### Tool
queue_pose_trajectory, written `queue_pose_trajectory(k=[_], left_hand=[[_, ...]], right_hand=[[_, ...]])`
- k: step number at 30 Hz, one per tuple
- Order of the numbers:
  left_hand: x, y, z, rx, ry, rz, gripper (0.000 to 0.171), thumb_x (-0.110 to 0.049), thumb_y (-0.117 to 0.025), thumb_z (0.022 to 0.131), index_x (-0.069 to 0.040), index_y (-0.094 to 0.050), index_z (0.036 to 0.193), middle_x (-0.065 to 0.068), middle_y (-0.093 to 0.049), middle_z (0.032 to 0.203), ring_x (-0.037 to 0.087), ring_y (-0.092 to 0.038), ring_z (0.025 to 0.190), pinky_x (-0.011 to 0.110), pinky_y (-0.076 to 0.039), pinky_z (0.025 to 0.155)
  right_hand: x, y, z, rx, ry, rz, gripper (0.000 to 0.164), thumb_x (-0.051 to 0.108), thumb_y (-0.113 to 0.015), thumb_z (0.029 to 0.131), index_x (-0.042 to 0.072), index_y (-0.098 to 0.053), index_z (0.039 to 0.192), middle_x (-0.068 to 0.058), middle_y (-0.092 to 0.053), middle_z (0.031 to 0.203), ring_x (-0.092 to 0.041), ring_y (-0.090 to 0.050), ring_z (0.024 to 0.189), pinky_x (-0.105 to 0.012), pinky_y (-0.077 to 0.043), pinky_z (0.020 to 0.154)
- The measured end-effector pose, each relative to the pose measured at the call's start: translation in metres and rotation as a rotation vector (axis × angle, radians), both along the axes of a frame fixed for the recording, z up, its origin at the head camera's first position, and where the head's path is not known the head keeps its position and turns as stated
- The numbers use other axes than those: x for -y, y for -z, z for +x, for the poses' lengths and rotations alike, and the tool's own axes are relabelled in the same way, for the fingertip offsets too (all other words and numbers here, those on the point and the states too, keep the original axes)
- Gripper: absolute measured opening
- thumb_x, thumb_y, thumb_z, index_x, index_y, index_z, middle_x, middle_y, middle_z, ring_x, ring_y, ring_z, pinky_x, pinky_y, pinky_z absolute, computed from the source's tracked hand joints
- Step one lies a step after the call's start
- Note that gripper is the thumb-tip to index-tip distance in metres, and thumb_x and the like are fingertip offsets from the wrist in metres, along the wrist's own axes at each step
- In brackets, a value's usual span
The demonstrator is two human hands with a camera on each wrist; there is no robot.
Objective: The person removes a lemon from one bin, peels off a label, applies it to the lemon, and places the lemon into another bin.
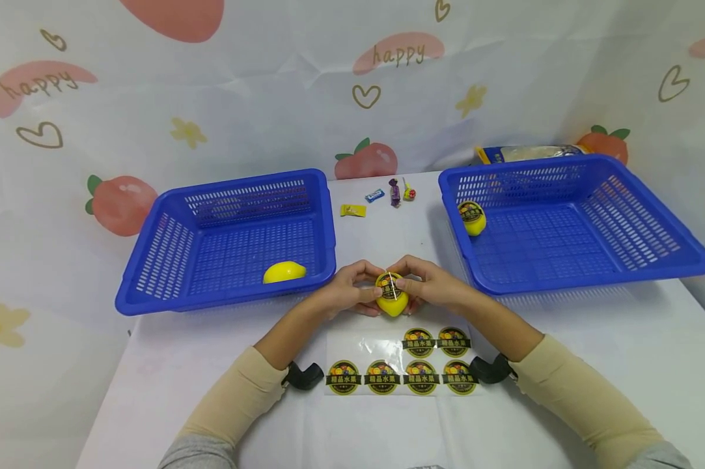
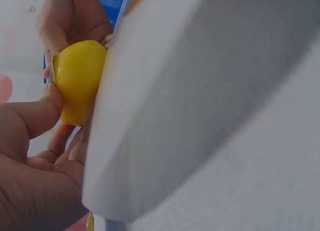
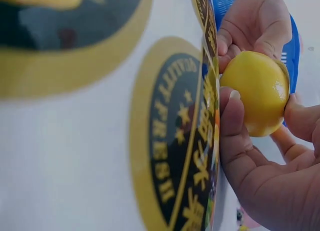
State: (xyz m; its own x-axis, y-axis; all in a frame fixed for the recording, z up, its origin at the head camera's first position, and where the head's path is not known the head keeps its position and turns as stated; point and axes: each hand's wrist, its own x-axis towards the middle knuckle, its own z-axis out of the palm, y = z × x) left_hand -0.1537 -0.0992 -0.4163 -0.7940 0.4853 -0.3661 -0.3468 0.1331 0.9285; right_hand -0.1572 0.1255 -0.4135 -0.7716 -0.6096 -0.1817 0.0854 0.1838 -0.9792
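Observation:
Both hands hold a yellow lemon (image 1: 392, 305) between them, above the back edge of a sticker sheet (image 1: 360, 345). A round black and gold sticker (image 1: 390, 286) lies on the lemon's upper face. My left hand (image 1: 351, 290) grips it from the left, thumb on the sticker's edge. From the other side my right hand (image 1: 433, 284) grips it, thumb also at the sticker. In the left wrist view the lemon (image 2: 80, 76) shows its plain side, with the thumb against it. The right wrist view shows fingers curled around the lemon (image 3: 257, 91).
A blue basket (image 1: 226, 301) at left holds one lemon (image 1: 284, 271). Another blue basket (image 1: 569, 281) at right holds a stickered lemon (image 1: 474, 221). Several wrapped sweets, among them a lollipop (image 1: 409, 193), lie at the back. A plastic package (image 1: 534, 154) lies behind the right basket.

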Motion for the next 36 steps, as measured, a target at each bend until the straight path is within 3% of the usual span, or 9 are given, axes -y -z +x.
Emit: queue_pose_trajectory(k=[27,36], left_hand=[[0.001,0.0,0.0,0.012,-0.015,0.014,0.034,0.011,-0.057,0.096,0.003,-0.051,0.129,0.021,-0.057,0.132,0.025,-0.069,0.073,0.04,-0.061,0.071],[0.007,0.004,0.001,0.005,0.014,0.038,0.04,0.01,-0.055,0.097,0.001,-0.049,0.136,0.023,-0.052,0.14,0.026,-0.069,0.081,0.041,-0.059,0.079]], right_hand=[[-0.005,0.002,-0.003,0.112,-0.003,-0.074,0.031,-0.002,-0.047,0.103,-0.01,-0.048,0.133,-0.026,-0.047,0.133,-0.026,-0.064,0.071,-0.034,-0.059,0.065],[-0.013,0.008,-0.006,0.141,-0.085,-0.142,0.043,-0.006,-0.049,0.1,-0.008,-0.042,0.142,-0.028,-0.038,0.144,-0.031,-0.065,0.081,-0.039,-0.059,0.076]])
